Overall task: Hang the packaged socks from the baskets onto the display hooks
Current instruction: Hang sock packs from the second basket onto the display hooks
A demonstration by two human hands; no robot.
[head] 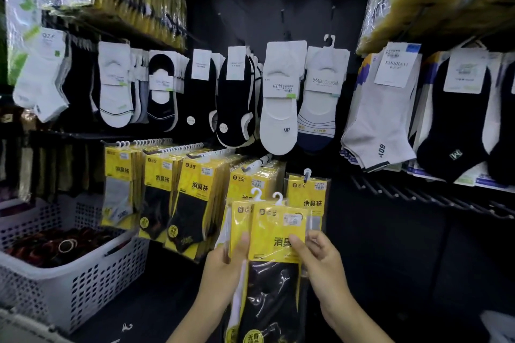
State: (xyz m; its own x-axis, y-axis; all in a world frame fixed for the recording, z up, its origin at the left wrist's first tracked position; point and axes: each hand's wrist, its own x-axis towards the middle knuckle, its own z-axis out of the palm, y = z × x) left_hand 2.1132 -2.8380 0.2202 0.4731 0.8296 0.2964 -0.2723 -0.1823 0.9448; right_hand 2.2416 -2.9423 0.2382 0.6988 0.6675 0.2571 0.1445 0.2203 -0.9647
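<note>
"Judging by the hold, what could have gone wrong?" asked the note-taker.

"Two packs carried at once. Left hand: grip clamped on the rear pack, thumb on its face. Right hand: grip pinched on the right edge of the front pack. Both packs sat below the display wall's lower row, near its right end, not yet on any display hook. The film looked slick, so my guess was that one could slide out while the other was lifted. Their white hangers stood side by side and might have snagged each other, or the hanging pack just behind."

"Which peg?"

"Probably the right-end one, which showed a single pack. The pegs to the left looked crowded, so forcing one on could have knocked others off. The basket stood at the lower left."

"Any writing?"

"Yellow cards read 达足 and 消臭袜. Upper row: Guanwei card, XINSHAYI card, QZF card near the left edge, and BOY on a grey sock. Price stickers were too blurred to read."
</note>
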